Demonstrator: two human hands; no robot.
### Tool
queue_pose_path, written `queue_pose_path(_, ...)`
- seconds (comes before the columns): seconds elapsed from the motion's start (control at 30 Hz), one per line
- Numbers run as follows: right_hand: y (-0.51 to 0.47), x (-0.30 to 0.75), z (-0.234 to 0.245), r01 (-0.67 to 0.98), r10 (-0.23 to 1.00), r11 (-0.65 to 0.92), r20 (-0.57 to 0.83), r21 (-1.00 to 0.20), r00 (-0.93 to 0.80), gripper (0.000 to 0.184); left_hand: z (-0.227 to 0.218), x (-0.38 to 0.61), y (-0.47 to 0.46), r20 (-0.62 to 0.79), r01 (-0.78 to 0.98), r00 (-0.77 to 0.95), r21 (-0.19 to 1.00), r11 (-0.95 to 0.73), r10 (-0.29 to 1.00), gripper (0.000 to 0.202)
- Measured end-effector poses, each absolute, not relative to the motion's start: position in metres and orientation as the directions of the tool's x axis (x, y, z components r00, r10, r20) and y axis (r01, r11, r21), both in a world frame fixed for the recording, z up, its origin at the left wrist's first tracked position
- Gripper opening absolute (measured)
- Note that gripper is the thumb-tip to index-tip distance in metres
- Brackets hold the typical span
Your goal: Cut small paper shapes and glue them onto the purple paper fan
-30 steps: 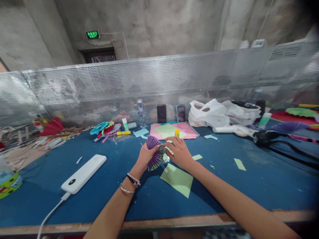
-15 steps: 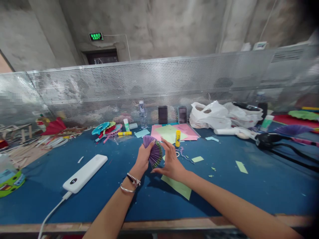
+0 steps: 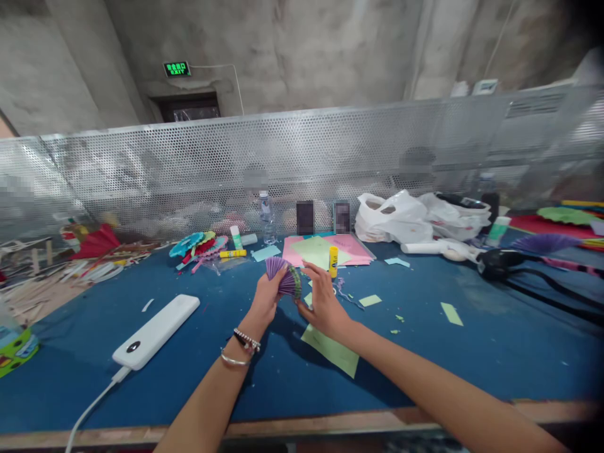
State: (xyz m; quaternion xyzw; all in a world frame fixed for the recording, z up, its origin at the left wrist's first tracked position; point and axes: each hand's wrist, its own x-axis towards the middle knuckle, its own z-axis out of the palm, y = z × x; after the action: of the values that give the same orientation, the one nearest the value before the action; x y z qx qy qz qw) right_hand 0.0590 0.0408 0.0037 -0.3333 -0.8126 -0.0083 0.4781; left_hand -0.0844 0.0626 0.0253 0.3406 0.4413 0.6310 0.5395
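Note:
A purple pleated paper fan with green bands along its outer edge is pinched at its folded side by my left hand. Its pleats are partly spread toward the right. Beside that banded edge is my right hand, thumb and fingers apart and curved around the edge; whether the fingertips touch it I cannot tell. Under my right wrist lies a green paper sheet. A yellow glue stick stands upright just beyond my right fingers.
Pink paper sheets lie at the back before two upright dark phones. White plastic bags and a black cable are on the right. A white power bank lies at left, near wooden sticks. A clear bottle stands by the mesh partition.
My right thumb and fingers have drawn closer together around the fan's edge. The fan looks less spread at its lower side. The whole view has shifted slightly.

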Motion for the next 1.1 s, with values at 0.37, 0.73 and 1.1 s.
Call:
queue_pose_path(0.37,0.065,0.079,0.005,0.570,0.560,0.743,0.792,-0.351,-0.244,0.047,0.025,-0.089,0.060,-0.080,-0.033,0.162,0.996,0.086,0.984,0.044)
queue_pose_path(0.73,0.074,0.087,0.007,0.190,0.786,0.569,0.461,-0.800,-0.413,0.055,0.026,-0.095,0.053,-0.016,0.007,0.336,1.000,0.015,0.942,0.034)
queue_pose_path(1.1,0.072,0.089,0.005,-0.260,0.701,0.151,0.289,-0.954,-0.652,0.053,0.039,-0.093,0.039,-0.094,-0.066,0.531,0.986,0.151,0.842,0.027)
